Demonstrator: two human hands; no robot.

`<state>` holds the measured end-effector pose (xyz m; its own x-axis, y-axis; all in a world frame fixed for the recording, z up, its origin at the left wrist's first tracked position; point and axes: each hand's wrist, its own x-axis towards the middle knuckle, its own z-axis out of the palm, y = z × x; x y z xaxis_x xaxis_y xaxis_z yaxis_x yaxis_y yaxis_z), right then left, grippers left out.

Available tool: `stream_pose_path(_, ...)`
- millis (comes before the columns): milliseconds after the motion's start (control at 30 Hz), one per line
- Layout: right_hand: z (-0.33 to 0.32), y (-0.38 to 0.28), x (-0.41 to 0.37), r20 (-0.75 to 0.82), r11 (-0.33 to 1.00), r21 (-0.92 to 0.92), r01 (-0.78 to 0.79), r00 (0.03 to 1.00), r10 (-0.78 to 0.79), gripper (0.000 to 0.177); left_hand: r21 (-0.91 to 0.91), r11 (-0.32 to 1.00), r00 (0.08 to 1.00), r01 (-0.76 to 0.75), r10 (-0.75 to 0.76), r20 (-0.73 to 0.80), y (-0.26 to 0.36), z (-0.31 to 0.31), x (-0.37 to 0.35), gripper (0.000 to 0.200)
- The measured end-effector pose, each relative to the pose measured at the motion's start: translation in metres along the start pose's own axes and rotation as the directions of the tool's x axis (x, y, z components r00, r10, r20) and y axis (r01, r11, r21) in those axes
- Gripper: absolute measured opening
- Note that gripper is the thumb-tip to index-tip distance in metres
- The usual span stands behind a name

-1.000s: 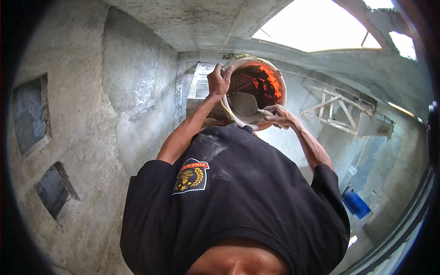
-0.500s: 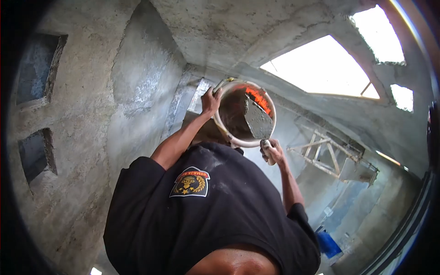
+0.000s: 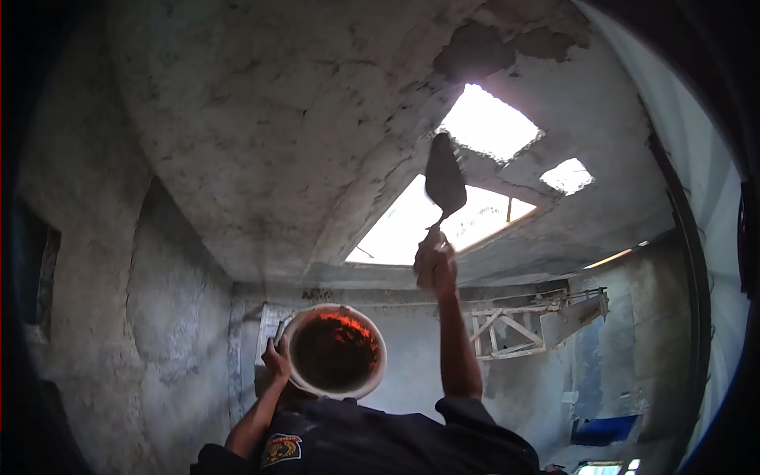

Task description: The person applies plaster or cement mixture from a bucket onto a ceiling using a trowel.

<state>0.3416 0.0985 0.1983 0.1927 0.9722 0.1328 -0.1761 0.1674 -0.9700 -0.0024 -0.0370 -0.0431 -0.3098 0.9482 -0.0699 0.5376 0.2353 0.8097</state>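
Steel trowel (image 3: pixel 443 178) has left the orange bucket (image 3: pixel 336 352) and now points up near the ceiling (image 3: pixel 277 119), right hand (image 3: pixel 435 265) wrapped tight round its handle; left hand (image 3: pixel 275 362) clasps the bucket rim at chest height. Scooping looks done.

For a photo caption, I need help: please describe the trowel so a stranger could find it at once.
Look at the rough concrete ceiling and its bright openings. In front of them, the raised right hand holds the trowel. It is the dark flat blade against the light, unlike the round bucket lower down.
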Motion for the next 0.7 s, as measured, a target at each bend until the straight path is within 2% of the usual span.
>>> stream_pose_path(33,0.002,-0.019,0.027,0.008,0.991,-0.04,0.131,0.991,-0.131,0.038,0.003,1.0,1.0,0.022,-0.022,0.014,-0.001,0.0,0.0,0.053)
stream_pose_path(67,0.003,-0.038,0.052,-0.119,0.992,0.03,0.123,0.986,-0.119,0.033,0.038,0.999,0.999,0.007,-0.005,-0.037,-0.011,0.007,0.0,0.055)
stream_pose_path(100,0.002,-0.063,0.078,-0.207,0.988,-0.142,0.066,0.974,-0.095,0.034,0.024,0.999,0.999,0.032,-0.032,0.006,-0.013,0.006,0.001,0.056)
stream_pose_path(133,0.003,-0.09,0.102,-0.253,0.995,0.093,-0.027,0.966,0.05,0.032,0.013,0.999,0.999,0.033,-0.033,0.006,-0.013,0.006,0.001,0.055)
stream_pose_path(167,-0.014,-0.097,0.133,-0.21,0.984,-0.044,0.174,0.961,-0.179,0.031,0.003,0.999,0.999,0.034,-0.034,0.007,-0.013,0.007,0.002,0.054)
stream_pose_path(200,0.004,-0.132,0.144,-0.252,0.983,-0.003,0.186,0.951,-0.181,0.031,-0.028,0.997,0.997,0.066,-0.065,0.039,0.004,-0.003,0.002,0.05)
stream_pose_path(233,-0.001,-0.14,0.167,-0.312,0.91,-0.192,0.369,0.856,-0.413,0.032,-0.028,0.998,0.998,0.055,-0.054,0.039,0.005,-0.001,0.004,0.05)
stream_pose_path(267,0.003,-0.161,0.178,-0.328,0.925,-0.202,0.322,0.868,-0.374,0.024,-0.016,0.999,0.999,0.04,-0.039,0.014,0.003,0.001,0.004,0.049)
stream_pose_path(300,0.015,-0.178,0.185,-0.322,0.889,-0.261,0.376,0.834,-0.448,0.028,-0.003,1.0,1.0,0.026,-0.026,-0.012,0.002,0.002,0.004,0.047)
stream_pose_path(333,0.029,-0.198,0.192,-0.368,0.883,-0.32,0.344,0.813,-0.45,0.035,-0.008,1.0,1.0,0.016,-0.016,-0.015,0.0,0.003,0.004,0.045)
stream_pose_path(367,0.034,-0.209,0.206,-0.38,0.817,-0.418,0.397,0.74,-0.554,0.04,-0.014,1.0,1.0,0.006,-0.006,-0.019,-0.001,0.004,0.005,0.044)
stream_pose_path(433,0.024,-0.214,0.237,-0.309,0.708,-0.524,0.473,0.669,-0.676,0.037,-0.035,0.998,0.999,0.044,-0.043,0.024,0.001,0.002,0.007,0.046)
stream_pose_path(467,0.017,-0.213,0.253,-0.314,0.708,-0.522,0.476,0.664,-0.678,0.037,-0.033,0.999,0.999,0.036,-0.036,0.022,-0.001,0.003,0.007,0.046)
stream_pose_path(500,0.006,-0.207,0.27,-0.114,0.301,-0.893,0.335,0.478,-0.871,0.036,-0.024,0.999,0.999,0.048,-0.047,0.017,-0.004,0.004,0.007,0.045)
stream_pose_path(533,0.004,-0.206,0.281,0.192,-0.185,-0.981,0.053,0.352,-0.916,0.035,-0.018,0.998,0.998,0.059,-0.059,0.01,-0.003,0.006,0.008,0.045)
stream_pose_path(567,0.001,-0.205,0.291,0.189,-0.182,-0.982,0.053,0.346,-0.919,0.035,-0.019,0.998,0.999,0.053,-0.053,0.006,-0.001,0.007,0.008,0.045)
stream_pose_path(633,0.0,-0.201,0.305,0.381,-0.409,-0.913,-0.014,0.332,-0.863,0.035,-0.006,0.999,0.999,0.039,-0.039,-0.031,0.001,0.006,0.008,0.045)
stream_pose_path(667,0.0,-0.197,0.318,0.267,-0.341,-0.933,-0.117,0.411,-0.872,0.035,-0.002,0.999,0.999,0.042,-0.042,-0.02,-0.004,0.008,0.009,0.045)
stream_pose_path(700,0.007,-0.197,0.321,0.265,-0.338,-0.933,-0.121,0.405,-0.875,0.035,-0.003,0.999,0.999,0.034,-0.034,-0.022,-0.005,0.009,0.01,0.045)
